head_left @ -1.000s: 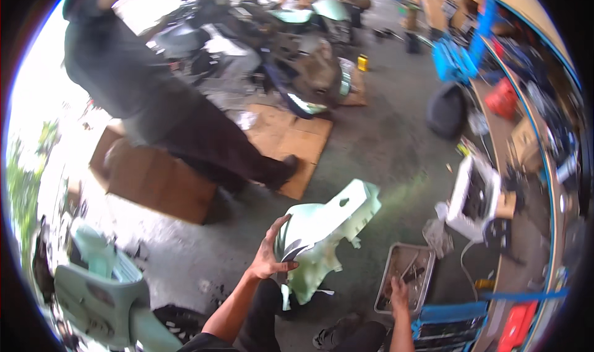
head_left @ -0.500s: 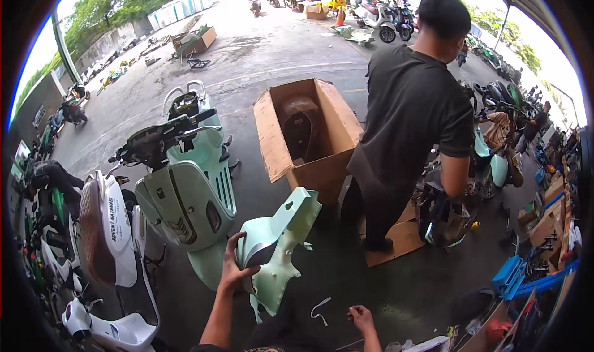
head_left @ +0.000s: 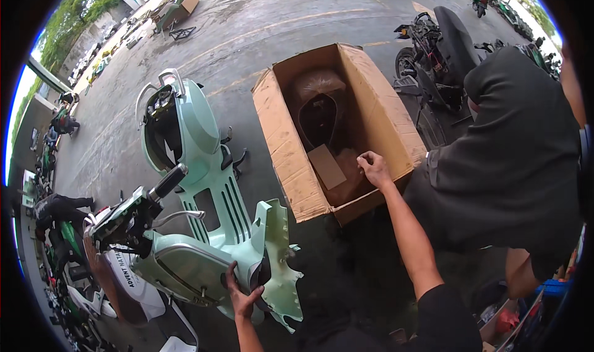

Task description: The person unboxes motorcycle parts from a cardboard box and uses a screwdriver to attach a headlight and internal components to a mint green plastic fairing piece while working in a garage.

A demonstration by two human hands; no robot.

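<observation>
White scooter (head_left: pixel 130 284): far left, partly behind the handlebar of the mint scooter; well apart from my right hand
Mint scooter (head_left: pixel 207 262): overlapped by the panel in my view since the last half-second; I cannot tell whether the two touch
Left hand (head_left: pixel 244 299): fingers clamped on the left edge of the panel, thumb toward me; same hold as before, the only one I have on it
Mint-green panel (head_left: pixel 278 259): rises from the left fingers and spreads to their right, long flange up, ragged inner side turned right; stands steeper in view than half a second ago
Cardboard box (head_left: pixel 281 145): beyond the panel and to its right, open; larger in view now, which I read as my having leaned toward it
Brown wrapped part (head_left: pixel 315 89): inside, at the far end; well apart from both hands
Cardboard piece (head_left: pixel 328 166): inside, near end, tilted, just left of my right fingers, no contact that I can see
Right hand (head_left: pixel 374 171): newly out over the near end; fingers curled, tips together, nothing made out between them; I judge the left bears the panel alone while the right attends to the box
Co-worker's dark shirt (head_left: pixel 507 160): now stooped at far right, formerly upright
</observation>
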